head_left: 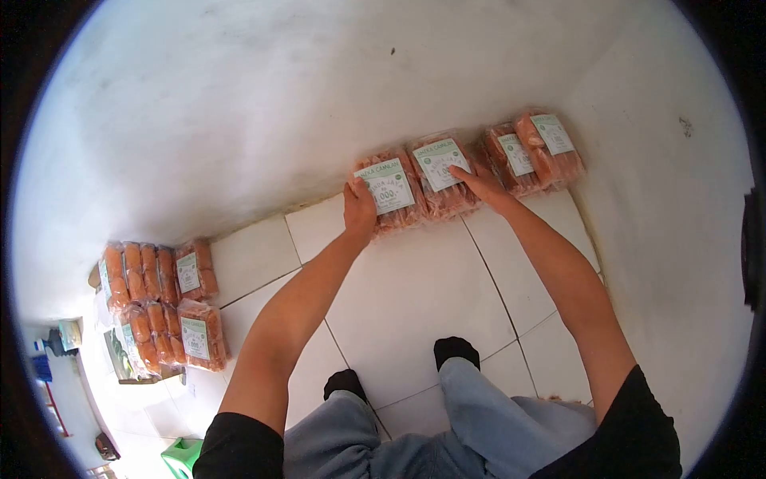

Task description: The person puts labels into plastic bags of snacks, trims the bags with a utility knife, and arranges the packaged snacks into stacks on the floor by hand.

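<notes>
orange-brown pieces fill the clear plastic pack with a white-and-green label [405, 217] at the left hand [361, 209] and its matching pack [445, 204] at the right hand [484, 187]. both hands are open, cupped over the outer sides of this touching pair, seemingly to keep the packs snug and upright; how firmly they press, i cannot tell. the pair leans on the wall, probably for support, labels outward, perhaps so they can be read. just beyond the right hand, two similar labelled packs [550, 152] overlap near the corner. beneath the hands runs a glossy white tile floor [407, 295] with dark joints, meeting a smudged whitish wall [279, 104]. well to the left of the left hand, two rows of packs [144, 326] sit by the wall, and nearer the body is a bright green plastic object [182, 455].
</notes>
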The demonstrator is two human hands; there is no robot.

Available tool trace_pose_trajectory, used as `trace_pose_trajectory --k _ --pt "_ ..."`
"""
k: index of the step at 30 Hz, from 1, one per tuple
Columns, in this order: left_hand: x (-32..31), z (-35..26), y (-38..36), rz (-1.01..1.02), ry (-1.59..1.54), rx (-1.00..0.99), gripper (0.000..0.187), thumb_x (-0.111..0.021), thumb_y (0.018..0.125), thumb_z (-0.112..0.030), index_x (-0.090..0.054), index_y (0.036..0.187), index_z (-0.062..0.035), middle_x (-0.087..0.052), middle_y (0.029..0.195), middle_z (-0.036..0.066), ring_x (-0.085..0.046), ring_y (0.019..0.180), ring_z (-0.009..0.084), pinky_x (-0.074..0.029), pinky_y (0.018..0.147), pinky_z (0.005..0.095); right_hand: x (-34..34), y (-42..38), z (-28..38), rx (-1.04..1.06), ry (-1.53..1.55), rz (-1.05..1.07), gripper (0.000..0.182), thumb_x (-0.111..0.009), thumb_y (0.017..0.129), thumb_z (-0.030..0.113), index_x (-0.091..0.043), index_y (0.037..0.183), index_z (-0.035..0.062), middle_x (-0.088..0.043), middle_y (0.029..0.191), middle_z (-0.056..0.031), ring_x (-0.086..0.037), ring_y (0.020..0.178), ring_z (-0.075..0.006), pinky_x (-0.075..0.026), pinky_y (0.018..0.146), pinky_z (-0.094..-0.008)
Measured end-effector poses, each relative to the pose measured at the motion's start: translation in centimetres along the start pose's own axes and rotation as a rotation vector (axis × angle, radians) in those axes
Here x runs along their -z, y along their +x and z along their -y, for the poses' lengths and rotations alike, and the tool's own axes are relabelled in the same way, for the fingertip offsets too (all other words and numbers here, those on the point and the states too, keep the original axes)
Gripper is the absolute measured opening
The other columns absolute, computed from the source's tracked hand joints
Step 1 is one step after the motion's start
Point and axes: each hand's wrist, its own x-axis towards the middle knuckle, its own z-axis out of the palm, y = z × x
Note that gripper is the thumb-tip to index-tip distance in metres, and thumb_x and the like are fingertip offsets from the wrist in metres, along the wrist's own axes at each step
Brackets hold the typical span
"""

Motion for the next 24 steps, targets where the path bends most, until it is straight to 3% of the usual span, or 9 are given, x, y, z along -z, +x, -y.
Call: trace_pose_trajectory --k 5,8,10,13,17,20,22,23,24 --pt "1.5 -2.5 -2.2 0.202 -0.283 0.111 0.072 -0.039 0.097 -0.051 -0.022 0.148 -0.0031 -0.047 0.139 0.017 -0.050 0.124 0.0316 -0.041 0.102 0.0438 0.0 -1.4 -1.2 0.018 0.249 -0.188 0.093 -0.049 0.084 0.073 -0.041 0.141 0.0005 -0.046 0.141 -0.0183 -0.041 0.131 -0.0279 -0.030 0.108 -0.0404" --pt "1.7 -6.0 -5.3 0.019 -0.149 0.337 0.077 -0.041 0.096 -0.050 -0.013 0.150 -0.0040 -0.046 0.140 0.014 -0.048 0.125 0.0291 -0.039 0.103 0.0416 -0.8 -3.4 -1.1 -0.067 0.203 -0.234 0.086 -0.041 0.087 0.073 -0.048 0.135 0.0009 -0.051 0.136 -0.0186 -0.046 0.126 -0.0291 -0.033 0.105 -0.0399" --pt "2.0 -4.6 -3.7 0.500 -0.292 0.136 0.087 -0.042 0.094 -0.057 -0.005 0.152 -0.0037 -0.044 0.140 0.016 -0.047 0.126 0.0298 -0.037 0.105 0.0422 -1.2 -3.7 -0.8 -0.156 0.083 -0.252 0.082 -0.036 0.091 0.070 -0.054 0.130 0.0009 -0.055 0.132 -0.0185 -0.050 0.122 -0.0304 -0.036 0.102 -0.0396" --pt "3.7 -5.7 -3.6 0.579 -0.157 0.308 0.096 -0.042 0.091 -0.064 -0.001 0.151 -0.0017 -0.045 0.139 0.018 -0.047 0.125 0.0314 -0.035 0.107 0.0433 -2.0 -3.9 0.1 0.019 0.102 -0.267 0.081 -0.036 0.092 0.070 -0.055 0.128 -0.0005 -0.059 0.125 -0.0167 -0.052 0.117 -0.0294 -0.037 0.099 -0.0385" --pt "4.8 -6.4 -4.6 0.286 -0.010 0.280 0.096 -0.039 0.090 -0.067 -0.006 0.150 0.0006 -0.044 0.140 0.021 -0.042 0.131 0.0338 -0.032 0.109 0.0469 -0.8 -4.8 0.6 -0.052 0.316 -0.173 0.095 -0.043 0.082 0.079 -0.045 0.140 0.0045 -0.046 0.141 -0.0135 -0.042 0.129 -0.0247 -0.027 0.110 -0.0384" --pt "9.5 -4.4 -6.1 0.226 0.368 0.035 0.093 -0.043 0.090 -0.064 -0.013 0.149 0.0003 -0.035 0.147 0.022 -0.032 0.138 0.0354 -0.027 0.112 0.0493 -0.4 -3.4 -3.3 0.015 0.349 -0.206 0.091 -0.044 0.084 0.076 -0.040 0.144 0.0084 -0.043 0.144 -0.0100 -0.038 0.133 -0.0231 -0.024 0.113 -0.0394" --pt "15.3 -5.3 -10.2 0.241 1.132 -0.399 0.083 -0.054 0.090 -0.052 -0.026 0.145 0.0043 -0.029 0.150 0.026 -0.029 0.140 0.0344 -0.026 0.114 0.0432 0.4 -1.2 -7.6 0.090 0.287 -0.270 0.078 -0.046 0.088 0.069 -0.048 0.137 0.0073 -0.051 0.133 -0.0080 -0.044 0.123 -0.0211 -0.030 0.106 -0.0372" --pt "18.6 -4.6 -11.8 0.184 1.168 -0.500 0.080 -0.059 0.086 -0.048 -0.031 0.143 0.0002 -0.033 0.147 0.025 -0.031 0.138 0.0374 -0.026 0.112 0.0515 -0.5 0.3 -9.5 0.096 0.255 -0.292 0.069 -0.048 0.092 0.063 -0.055 0.129 0.0053 -0.059 0.121 -0.0071 -0.051 0.113 -0.0193 -0.037 0.099 -0.0346" --pt "22.0 -3.9 -12.8 0.139 1.180 -0.448 0.080 -0.059 0.086 -0.048 -0.031 0.143 0.0002 -0.033 0.147 0.025 -0.031 0.138 0.0374 -0.026 0.112 0.0515 -1.1 -2.4 -5.9 0.054 0.265 -0.258 0.075 -0.047 0.090 0.066 -0.049 0.135 0.0054 -0.053 0.130 -0.0083 -0.046 0.122 -0.0215 -0.032 0.104 -0.0360"
